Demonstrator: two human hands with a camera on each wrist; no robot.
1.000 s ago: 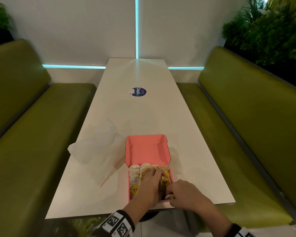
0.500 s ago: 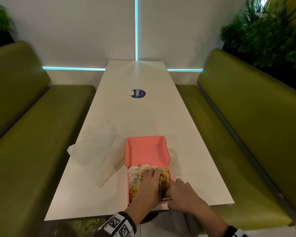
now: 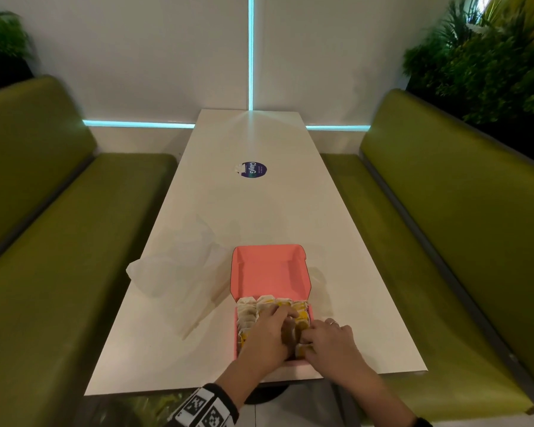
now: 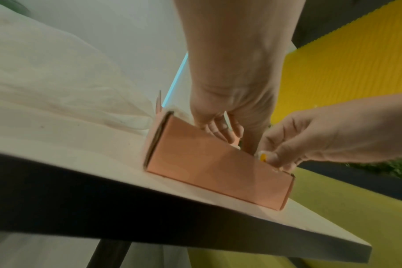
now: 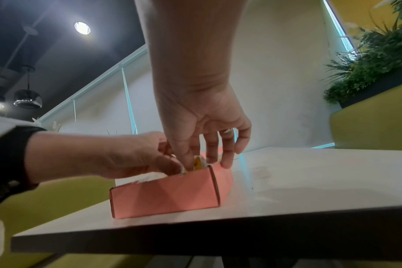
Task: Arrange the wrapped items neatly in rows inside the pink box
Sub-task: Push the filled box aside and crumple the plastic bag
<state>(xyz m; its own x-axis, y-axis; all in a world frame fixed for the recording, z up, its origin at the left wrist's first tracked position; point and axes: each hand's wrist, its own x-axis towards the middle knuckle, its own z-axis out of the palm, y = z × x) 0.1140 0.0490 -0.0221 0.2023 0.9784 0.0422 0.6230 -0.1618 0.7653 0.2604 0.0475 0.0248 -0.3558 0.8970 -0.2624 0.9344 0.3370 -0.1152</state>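
Observation:
The pink box [image 3: 269, 272] sits near the table's front edge with its lid tipped back. Rows of white and yellow wrapped items [image 3: 250, 312] stand inside it. My left hand [image 3: 279, 315] reaches in from above and its straight fingers [image 4: 220, 130] press against the rows in the middle. At the near right corner, the thumb and forefinger of my right hand [image 3: 305, 337] pinch a yellow wrapped item [image 5: 196, 163]. Both hands hide much of the box's near half.
A crumpled clear plastic bag [image 3: 173, 272] lies on the white table [image 3: 259, 211] left of the box. A round dark sticker [image 3: 253, 170] is farther up the table. Green benches [image 3: 59, 241] run along both sides, and plants stand behind them.
Both hands stay in the box. My right hand has crept slightly farther in along the right row, closer to the left hand. The view has shifted a little.

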